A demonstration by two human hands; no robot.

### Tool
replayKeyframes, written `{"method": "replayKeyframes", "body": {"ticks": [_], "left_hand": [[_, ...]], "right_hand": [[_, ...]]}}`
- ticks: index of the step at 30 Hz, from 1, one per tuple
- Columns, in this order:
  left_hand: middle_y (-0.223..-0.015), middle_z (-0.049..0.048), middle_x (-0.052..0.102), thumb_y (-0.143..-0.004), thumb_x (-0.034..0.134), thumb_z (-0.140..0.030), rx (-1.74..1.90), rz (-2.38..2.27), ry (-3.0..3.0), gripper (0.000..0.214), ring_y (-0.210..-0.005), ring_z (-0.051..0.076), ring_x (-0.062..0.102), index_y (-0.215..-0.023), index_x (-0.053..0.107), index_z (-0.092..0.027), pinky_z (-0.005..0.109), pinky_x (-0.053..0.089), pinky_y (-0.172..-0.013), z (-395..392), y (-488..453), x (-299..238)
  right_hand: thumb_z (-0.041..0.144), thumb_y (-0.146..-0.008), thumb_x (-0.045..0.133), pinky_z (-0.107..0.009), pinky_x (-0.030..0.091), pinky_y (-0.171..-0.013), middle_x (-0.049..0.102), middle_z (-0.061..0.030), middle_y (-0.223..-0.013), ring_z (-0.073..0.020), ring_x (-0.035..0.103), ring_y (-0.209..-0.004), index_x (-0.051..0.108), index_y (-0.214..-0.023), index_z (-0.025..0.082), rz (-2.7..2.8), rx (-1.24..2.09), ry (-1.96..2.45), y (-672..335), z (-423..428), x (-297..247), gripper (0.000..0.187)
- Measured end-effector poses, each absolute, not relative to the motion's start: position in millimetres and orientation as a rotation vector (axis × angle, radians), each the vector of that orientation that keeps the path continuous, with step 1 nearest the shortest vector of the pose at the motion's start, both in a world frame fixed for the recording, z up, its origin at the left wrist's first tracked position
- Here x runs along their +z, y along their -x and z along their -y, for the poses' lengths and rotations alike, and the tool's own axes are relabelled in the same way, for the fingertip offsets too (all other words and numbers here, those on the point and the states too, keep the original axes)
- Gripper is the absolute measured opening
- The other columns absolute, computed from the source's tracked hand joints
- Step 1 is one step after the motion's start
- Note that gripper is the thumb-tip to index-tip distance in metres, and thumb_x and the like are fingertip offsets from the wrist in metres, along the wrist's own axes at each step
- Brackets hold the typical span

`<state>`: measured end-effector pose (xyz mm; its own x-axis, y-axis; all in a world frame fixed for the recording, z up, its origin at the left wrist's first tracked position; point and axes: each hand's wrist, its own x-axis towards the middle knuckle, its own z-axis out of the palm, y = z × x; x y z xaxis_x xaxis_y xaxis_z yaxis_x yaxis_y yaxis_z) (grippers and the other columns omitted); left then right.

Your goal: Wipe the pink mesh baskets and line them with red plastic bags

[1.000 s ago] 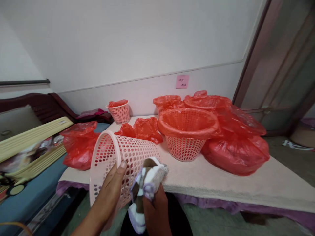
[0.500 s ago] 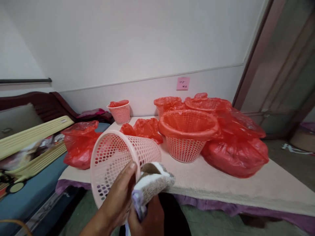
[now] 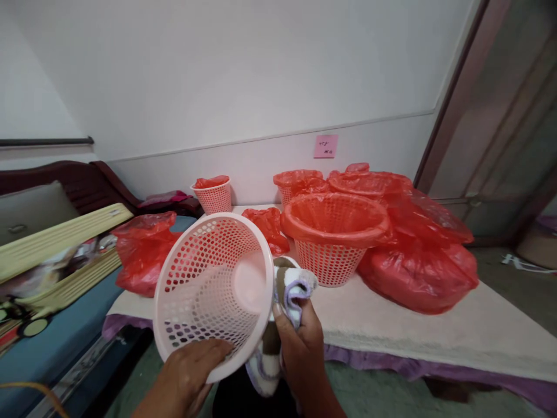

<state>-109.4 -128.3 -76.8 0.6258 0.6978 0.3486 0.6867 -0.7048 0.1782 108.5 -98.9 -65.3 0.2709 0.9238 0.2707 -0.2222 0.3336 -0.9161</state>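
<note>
A pink perforated plastic basket (image 3: 252,278) is tipped on its side in front of me, its mouth facing me and its bottom pointing away. My left hand (image 3: 187,366) grips the near lower rim, with fingers curled over into the inside. In my right hand (image 3: 302,342) is a folded striped towel (image 3: 278,342), white, brown and grey with a purple edge. The towel lies against the basket's right outer side, and a loose end hangs down below.
On the cloth-covered table (image 3: 383,325) stand a red-lined basket (image 3: 326,261), a small basket (image 3: 216,200) at the back, and red plastic bags (image 3: 418,278) on the right. Another red bag (image 3: 145,249) sits left, beside a cream folded frame (image 3: 65,232).
The basket has turned so its mouth faces me more. My left hand has shifted from the right rim to the lower rim. The towel has moved right and up along the outer side.
</note>
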Motion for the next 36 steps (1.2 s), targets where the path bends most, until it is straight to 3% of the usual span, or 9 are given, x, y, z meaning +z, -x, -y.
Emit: {"method": "replayKeyframes", "body": {"ticks": [3,6,11,14,17,19,24,30,36], "left_hand": [[-0.119,0.0038,0.07,-0.09,0.05,-0.021,0.732,-1.267,-2.526,0.043,-0.106,0.02,0.066,-0.131,0.054,-0.032,0.026,0.053,-0.089,128.4,96.4,-48.2],[-0.107,0.0015,0.074,-0.089,0.055,-0.033,1.004,-1.469,-2.071,0.029,-0.1,0.021,0.068,-0.115,0.068,-0.03,0.026,0.055,-0.083,128.5,83.6,-31.5],[-0.102,0.0032,0.074,-0.079,0.066,-0.046,1.269,-1.555,-1.385,0.037,-0.093,0.021,0.068,-0.107,0.07,-0.022,0.028,0.055,-0.08,122.1,66.2,-18.9],[-0.092,0.0043,0.073,-0.077,0.067,-0.049,1.235,-1.511,-1.354,0.042,-0.084,0.02,0.066,-0.106,0.067,-0.019,0.025,0.054,-0.069,115.4,56.6,-8.5],[-0.085,0.0032,0.069,-0.079,0.064,-0.051,1.194,-1.444,-1.409,0.04,-0.076,0.018,0.062,-0.103,0.065,-0.018,0.024,0.05,-0.065,110.6,48.4,2.1],[-0.078,0.0014,0.065,-0.081,0.061,-0.053,1.204,-1.449,-1.406,0.038,-0.073,0.017,0.059,-0.099,0.064,-0.019,0.024,0.048,-0.062,109.0,45.3,5.9],[-0.075,-0.0005,0.061,-0.076,0.064,-0.056,1.267,-1.453,-1.251,0.04,-0.072,0.017,0.058,-0.095,0.062,-0.021,0.025,0.048,-0.06,105.1,44.4,6.0],[-0.092,0.0031,0.071,-0.077,0.066,-0.049,1.337,-1.358,-1.036,0.04,-0.084,0.021,0.067,-0.105,0.061,-0.021,0.028,0.052,-0.069,99.7,22.9,14.8],[-0.085,0.0072,0.074,-0.074,0.069,-0.043,1.354,-1.225,-0.844,0.039,-0.079,0.025,0.07,-0.1,0.066,-0.015,0.035,0.054,-0.072,86.6,5.8,21.6]], "right_hand": [[0.029,-0.077,0.056,-0.029,0.051,-0.077,0.07,-0.0046,-0.095,-0.0201,0.065,-0.087,0.061,-0.109,0.019,1.106,0.825,0.959,-106.8,82.9,-92.9,0.034],[0.029,-0.076,0.053,-0.033,0.05,-0.081,0.069,-0.0059,-0.099,-0.0228,0.065,-0.092,0.06,-0.111,0.019,1.112,0.767,1.145,-115.4,63.8,-122.6,0.037],[0.027,-0.08,0.049,-0.031,0.052,-0.073,0.069,-0.0045,-0.092,-0.0205,0.066,-0.082,0.055,-0.119,0.019,1.041,0.798,1.238,-104.9,71.4,-136.8,0.04],[0.018,-0.073,0.048,-0.032,0.053,-0.071,0.068,-0.0032,-0.088,-0.0208,0.065,-0.078,0.06,-0.106,0.023,1.292,0.621,1.038,-70.7,104.8,-130.5,0.036],[0.014,-0.061,0.049,-0.041,0.052,-0.085,0.064,-0.0104,-0.114,-0.0288,0.062,-0.102,0.055,-0.121,0.022,1.487,0.307,0.939,-46.7,127.0,-125.1,0.061],[0.012,-0.06,0.047,-0.039,0.053,-0.081,0.065,-0.0097,-0.107,-0.0269,0.063,-0.096,0.056,-0.118,0.022,1.543,0.255,0.912,-49.1,123.2,-124.0,0.059],[0.022,-0.071,0.049,-0.035,0.051,-0.072,0.067,-0.0053,-0.086,-0.0234,0.064,-0.078,0.059,-0.108,0.018,1.176,0.61,1.175,-93.5,76.9,-133.6,0.039],[0.025,-0.078,0.052,-0.029,0.054,-0.073,0.071,-0.0067,-0.101,-0.0203,0.067,-0.082,0.052,-0.126,0.016,0.926,1.002,1.078,-83.1,93.4,-135.2,0.049],[0.016,-0.068,0.058,-0.038,0.055,-0.087,0.07,-0.0073,-0.112,-0.0284,0.067,-0.1,0.055,-0.127,0.025,1.12,0.669,1.021,-25.5,152.1,-137.2,0.06]]}}
